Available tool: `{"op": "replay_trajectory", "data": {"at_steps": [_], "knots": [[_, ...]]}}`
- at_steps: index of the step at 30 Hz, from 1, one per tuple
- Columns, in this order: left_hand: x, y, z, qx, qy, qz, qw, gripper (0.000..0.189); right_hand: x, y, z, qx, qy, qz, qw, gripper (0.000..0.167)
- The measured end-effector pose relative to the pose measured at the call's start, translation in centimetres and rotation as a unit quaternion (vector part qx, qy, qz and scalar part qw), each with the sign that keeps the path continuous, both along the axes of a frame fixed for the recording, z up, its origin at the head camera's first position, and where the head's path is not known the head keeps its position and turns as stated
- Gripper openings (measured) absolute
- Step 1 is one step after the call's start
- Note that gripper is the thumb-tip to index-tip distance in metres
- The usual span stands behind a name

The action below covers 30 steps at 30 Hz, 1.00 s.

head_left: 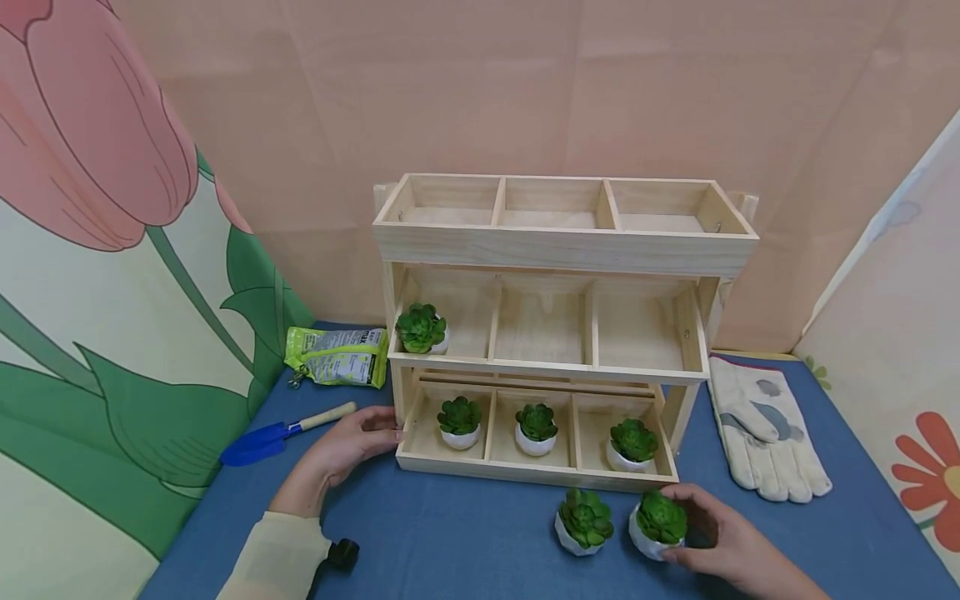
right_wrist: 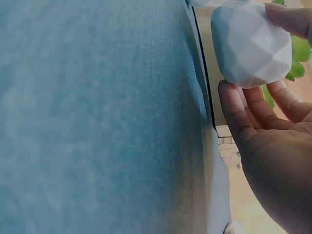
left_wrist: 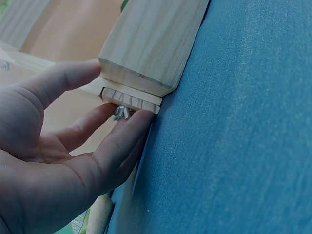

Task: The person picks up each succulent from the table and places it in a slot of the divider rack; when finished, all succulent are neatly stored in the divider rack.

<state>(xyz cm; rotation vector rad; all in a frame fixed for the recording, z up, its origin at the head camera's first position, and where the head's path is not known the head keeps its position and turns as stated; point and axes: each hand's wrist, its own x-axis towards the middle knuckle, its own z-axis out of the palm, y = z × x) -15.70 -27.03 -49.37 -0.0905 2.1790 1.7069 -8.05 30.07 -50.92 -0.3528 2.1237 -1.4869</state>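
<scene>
My right hand (head_left: 716, 533) pinches a potted succulent (head_left: 660, 521) between thumb and fingers. In the right wrist view its white faceted pot (right_wrist: 253, 46) shows from below. A second potted succulent (head_left: 583, 523) stands on the cloth just left of it. My left hand (head_left: 360, 446) holds the bottom left corner of a three-tier wooden shelf (head_left: 566, 250), with thumb and fingertips on the wood near a wing nut (left_wrist: 122, 113). The lowest tier has a succulent in each compartment: left (head_left: 459, 422), middle (head_left: 536, 428) and right (head_left: 632, 445). Another succulent (head_left: 422, 329) sits in the middle tier's left compartment.
A blue hand trowel (head_left: 258, 443) with a pale handle lies left of the shelf, near a green and grey packet (head_left: 337, 357). White work gloves (head_left: 768, 429) lie to the right. Blue cloth (head_left: 450, 533) covers the table; a printed backdrop rises behind.
</scene>
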Motion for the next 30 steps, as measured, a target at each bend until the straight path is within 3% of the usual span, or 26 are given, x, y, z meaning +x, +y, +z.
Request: {"op": "replay_trajectory", "data": {"at_steps": [8,17,25,30], "knots": [[0.0,0.0,0.0,0.001,-0.003,0.000,1.0000,0.074,0.2,-0.1,0.8,0.001,0.007,-0.009,0.9999,0.064],[0.1,0.0,0.1,-0.003,-0.004,0.002,1.0000,0.074,0.4,-0.9,3.1,0.003,0.124,-0.032,0.9918,0.065],[0.2,0.0,0.2,-0.003,-0.004,-0.004,1.0000,0.074,0.2,-2.0,5.4,0.010,0.134,-0.064,0.9889,0.067],[0.1,-0.1,0.1,-0.001,-0.006,-0.003,1.0000,0.075,-0.2,-2.5,6.5,-0.005,0.183,-0.052,0.9818,0.065]]}}
